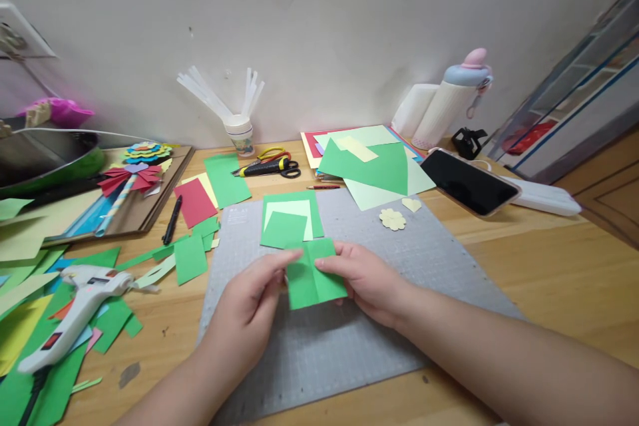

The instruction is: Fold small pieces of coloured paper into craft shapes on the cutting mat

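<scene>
A: Grip: R hand (367,279) has the creased green sheet (319,287) pinched, thumb on top, fingers tucked behind. L hand (254,286) is at its left edge, but the finger's blurred, so can't tell if that one's pinching or just touching.

B: OK. Setup, big to small, pls?

A: Wooden table (564,279), then the grey mat (359,353) on it; the creased sheet's held over the mat, crease running approx. top to bottom. Next size down, the white glue gun (92,299), left of the mat amid paper scraps (cord's on, btw, can't tell if it's hot). Then a layered stack of green & pale sheets (283,229) just beyond the hands. Smallest: flower cutout (393,219) & heart cutout (411,204), near each other, far right part of the mat.

B: Step in hand?

A: Prob. folding, or opening a fold to check it; one frame can't say which.

B: Nxt move calls for?

A: I'd say edges lined up, R thumb steady, L fingers free to press along the crease w/o skewing it.
</scene>
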Available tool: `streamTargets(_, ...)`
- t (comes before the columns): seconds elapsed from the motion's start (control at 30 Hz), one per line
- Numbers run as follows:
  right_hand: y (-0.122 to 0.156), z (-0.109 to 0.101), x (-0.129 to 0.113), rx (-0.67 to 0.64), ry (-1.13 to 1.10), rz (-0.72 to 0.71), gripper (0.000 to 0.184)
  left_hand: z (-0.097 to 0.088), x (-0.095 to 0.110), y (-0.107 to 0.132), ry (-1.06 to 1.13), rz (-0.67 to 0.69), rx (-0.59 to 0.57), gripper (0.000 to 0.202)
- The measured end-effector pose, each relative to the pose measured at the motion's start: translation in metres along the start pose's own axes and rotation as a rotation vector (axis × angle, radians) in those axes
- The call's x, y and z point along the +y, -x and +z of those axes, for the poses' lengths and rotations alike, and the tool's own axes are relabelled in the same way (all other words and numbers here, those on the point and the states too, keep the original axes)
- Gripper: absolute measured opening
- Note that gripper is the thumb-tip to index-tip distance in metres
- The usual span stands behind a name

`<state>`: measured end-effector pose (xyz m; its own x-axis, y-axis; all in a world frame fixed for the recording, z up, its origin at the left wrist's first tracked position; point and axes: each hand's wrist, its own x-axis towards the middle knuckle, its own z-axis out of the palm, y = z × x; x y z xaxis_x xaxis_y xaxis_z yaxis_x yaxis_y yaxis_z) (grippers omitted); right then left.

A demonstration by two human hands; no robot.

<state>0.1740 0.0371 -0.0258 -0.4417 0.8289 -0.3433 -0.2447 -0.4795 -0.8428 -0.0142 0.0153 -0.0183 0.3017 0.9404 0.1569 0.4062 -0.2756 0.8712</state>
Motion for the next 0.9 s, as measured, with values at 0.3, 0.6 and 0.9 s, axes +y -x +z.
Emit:
streamTargets(0.3, -0.001, -0.004, 0.000, -0.009, -0.052, 0.024, 0.024, -0.002, 0.002, -0.006, -0.061, 0.007, -0.014, 0.012)
streamTargets(0.6, 0.003, 0.003, 0.002, -0.113, 0.005, -0.079, 0.026, 0.000, 0.005, -0.012, 0.493, -0.321, 0.171, 0.018)
streamTargets(0.9, 0.007, 0.010, 0.009, -0.084, -0.001, -0.143, 0.032, 0.004, 0.005, -0.006, 0.325, -0.239, 0.242, 0.023)
